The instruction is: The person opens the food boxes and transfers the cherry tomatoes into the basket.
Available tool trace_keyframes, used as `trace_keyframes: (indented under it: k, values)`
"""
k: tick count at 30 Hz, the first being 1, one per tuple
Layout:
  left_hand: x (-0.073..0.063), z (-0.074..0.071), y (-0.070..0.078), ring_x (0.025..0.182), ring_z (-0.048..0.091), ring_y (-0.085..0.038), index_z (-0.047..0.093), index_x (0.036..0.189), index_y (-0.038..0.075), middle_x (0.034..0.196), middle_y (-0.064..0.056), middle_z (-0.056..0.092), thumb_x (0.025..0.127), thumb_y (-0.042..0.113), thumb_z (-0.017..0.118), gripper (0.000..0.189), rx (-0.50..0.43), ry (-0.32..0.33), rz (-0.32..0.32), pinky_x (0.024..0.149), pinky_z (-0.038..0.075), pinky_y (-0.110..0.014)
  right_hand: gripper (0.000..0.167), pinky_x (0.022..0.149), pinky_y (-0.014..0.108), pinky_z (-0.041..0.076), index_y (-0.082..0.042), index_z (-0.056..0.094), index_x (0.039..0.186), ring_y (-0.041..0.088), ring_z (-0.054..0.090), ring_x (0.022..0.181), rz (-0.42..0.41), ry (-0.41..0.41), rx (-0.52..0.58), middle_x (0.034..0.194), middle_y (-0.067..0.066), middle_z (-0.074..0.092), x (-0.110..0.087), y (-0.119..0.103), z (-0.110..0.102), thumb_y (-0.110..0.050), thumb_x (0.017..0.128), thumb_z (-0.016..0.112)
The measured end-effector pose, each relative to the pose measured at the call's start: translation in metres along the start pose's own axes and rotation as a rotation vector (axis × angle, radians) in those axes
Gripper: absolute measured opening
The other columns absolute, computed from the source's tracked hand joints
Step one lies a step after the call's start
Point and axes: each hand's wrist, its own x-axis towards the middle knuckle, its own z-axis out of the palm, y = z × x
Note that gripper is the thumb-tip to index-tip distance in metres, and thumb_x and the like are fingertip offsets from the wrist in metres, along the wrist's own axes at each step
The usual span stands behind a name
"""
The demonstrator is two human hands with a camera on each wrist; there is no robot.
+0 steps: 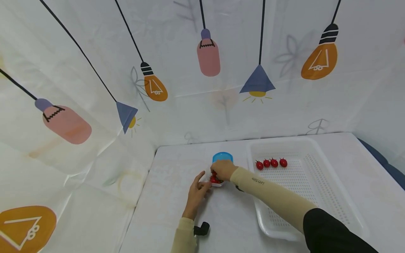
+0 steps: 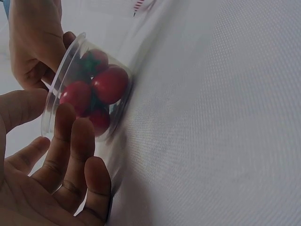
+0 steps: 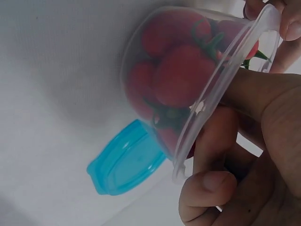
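Observation:
A clear plastic cup point(image 2: 70, 61) with several red cherry tomatoes point(image 2: 110, 84) inside rests on the white table. My right hand point(image 1: 224, 170) comes over it from the right, its thumb and forefinger dipping past the rim. Inside the cup the right fingertips are hidden, so I cannot tell whether they pinch a tomato. On the near left side is my left hand point(image 1: 197, 193), fingers loosely spread, with the fingertips right at the cup's rim and wall. Just behind the cup lies a translucent blue lid point(image 3: 129, 162).
A white perforated plastic basket point(image 1: 303, 175) stands to the right, under my right forearm. Several cherry tomatoes point(image 1: 274, 162) sit in a row near its far end. A white sheet point(image 1: 177, 116) printed with lamps hangs behind the table.

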Motion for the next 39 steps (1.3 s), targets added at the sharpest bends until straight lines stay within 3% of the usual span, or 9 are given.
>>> trace_keyframes:
  k: [14, 24, 31, 39]
  values:
    - [0.0, 0.001, 0.001, 0.091, 0.068, -0.028, 0.046, 0.152, 0.018, 0.101, -0.012, 0.073, 0.097, 0.032, 0.07, 0.062, -0.011, 0.001, 0.005, 0.07, 0.048, -0.031, 0.012, 0.07, 0.033, 0.056, -0.013, 0.07, 0.095, 0.013, 0.061, 0.071, -0.01, 0.043, -0.014, 0.078, -0.003, 0.066, 0.001, -0.001, 0.002, -0.016, 0.089, 0.08]
    - [-0.001, 0.001, 0.003, 0.088, 0.068, -0.026, 0.045, 0.153, 0.016, 0.098, -0.009, 0.074, 0.097, 0.03, 0.069, 0.062, 0.002, -0.001, 0.016, 0.069, 0.049, -0.03, 0.013, 0.068, 0.031, 0.053, -0.015, 0.07, 0.103, 0.013, 0.055, 0.074, -0.001, 0.006, 0.124, 0.083, -0.003, 0.065, -0.002, 0.005, -0.001, -0.016, 0.091, 0.076]
    - [0.0, 0.001, 0.003, 0.088, 0.068, -0.025, 0.047, 0.152, 0.018, 0.096, -0.005, 0.074, 0.097, 0.031, 0.069, 0.061, 0.018, 0.01, 0.007, 0.069, 0.049, -0.03, 0.013, 0.067, 0.03, 0.053, -0.017, 0.069, 0.103, 0.011, 0.056, 0.074, -0.01, -0.003, 0.159, 0.083, -0.005, 0.064, -0.003, 0.009, -0.005, -0.019, 0.092, 0.076]
    - [-0.002, 0.002, 0.006, 0.092, 0.067, -0.033, 0.045, 0.152, 0.014, 0.097, -0.009, 0.074, 0.099, 0.028, 0.068, 0.06, 0.015, 0.017, 0.004, 0.07, 0.049, -0.033, 0.016, 0.069, 0.031, 0.053, -0.017, 0.072, 0.107, 0.009, 0.059, 0.075, 0.01, -0.008, 0.22, 0.084, -0.008, 0.067, -0.007, 0.009, -0.012, -0.024, 0.093, 0.075]
